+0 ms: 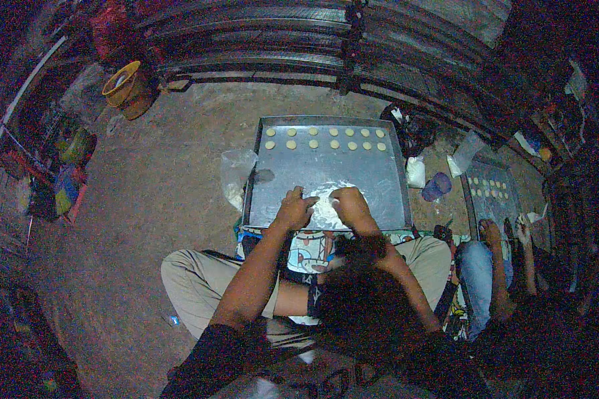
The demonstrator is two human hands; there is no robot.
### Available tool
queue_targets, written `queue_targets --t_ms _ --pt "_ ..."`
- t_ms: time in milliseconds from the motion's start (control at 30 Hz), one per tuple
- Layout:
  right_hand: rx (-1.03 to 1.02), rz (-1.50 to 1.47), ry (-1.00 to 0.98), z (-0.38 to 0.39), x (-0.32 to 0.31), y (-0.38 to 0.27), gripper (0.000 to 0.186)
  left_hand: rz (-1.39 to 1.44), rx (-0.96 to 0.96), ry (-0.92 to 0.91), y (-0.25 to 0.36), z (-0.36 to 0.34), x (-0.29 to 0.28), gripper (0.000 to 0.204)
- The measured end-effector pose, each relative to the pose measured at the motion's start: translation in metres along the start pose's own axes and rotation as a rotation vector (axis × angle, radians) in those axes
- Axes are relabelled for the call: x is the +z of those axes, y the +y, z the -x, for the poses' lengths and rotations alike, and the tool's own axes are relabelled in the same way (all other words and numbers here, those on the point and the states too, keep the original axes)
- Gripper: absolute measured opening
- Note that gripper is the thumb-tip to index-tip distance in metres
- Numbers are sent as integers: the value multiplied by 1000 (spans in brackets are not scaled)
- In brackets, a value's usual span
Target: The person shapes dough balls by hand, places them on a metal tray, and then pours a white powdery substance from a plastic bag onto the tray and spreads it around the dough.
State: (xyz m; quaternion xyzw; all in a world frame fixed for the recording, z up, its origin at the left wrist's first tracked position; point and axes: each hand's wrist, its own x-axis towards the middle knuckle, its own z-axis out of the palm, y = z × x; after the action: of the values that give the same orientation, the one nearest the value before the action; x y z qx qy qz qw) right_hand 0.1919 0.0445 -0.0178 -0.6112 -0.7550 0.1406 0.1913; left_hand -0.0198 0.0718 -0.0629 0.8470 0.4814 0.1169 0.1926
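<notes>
A large metal baking tray (289, 174) lies before me, with two rows of small round pale dough pieces (334, 144) along its far side. Near its front edge is a patch of white flour or crumbly dough (324, 209). At the left side of this patch is my left hand (295, 209), fingers curled and thumb pointing inward. My right hand (351, 208) is curled in the same way at the right side, its thumb toward the left one. What the fingers of either hand hold, if anything, is too small to make out.
A clear plastic bag (236, 174) lies by the tray's left side. To the right are a white packet (415, 172) and a purple cup (436, 187). Beyond them a co-worker's hands (491, 233) are at a second tray (489, 169). A yellow bucket (130, 93) stands far left.
</notes>
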Motion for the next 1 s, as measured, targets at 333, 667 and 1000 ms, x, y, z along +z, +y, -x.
queue_targets --t_ms 333,667,1000 --pt "245 113 15 0 2 65 27 -27 28 71 -10 -4 11 53" --pt "314 151 -456 7 -1 42 64 -45 80 80 -8 -7 11 52" --pt "326 -654 -205 165 -6 70 80 -75 111 -14 -5 -9 17 52"
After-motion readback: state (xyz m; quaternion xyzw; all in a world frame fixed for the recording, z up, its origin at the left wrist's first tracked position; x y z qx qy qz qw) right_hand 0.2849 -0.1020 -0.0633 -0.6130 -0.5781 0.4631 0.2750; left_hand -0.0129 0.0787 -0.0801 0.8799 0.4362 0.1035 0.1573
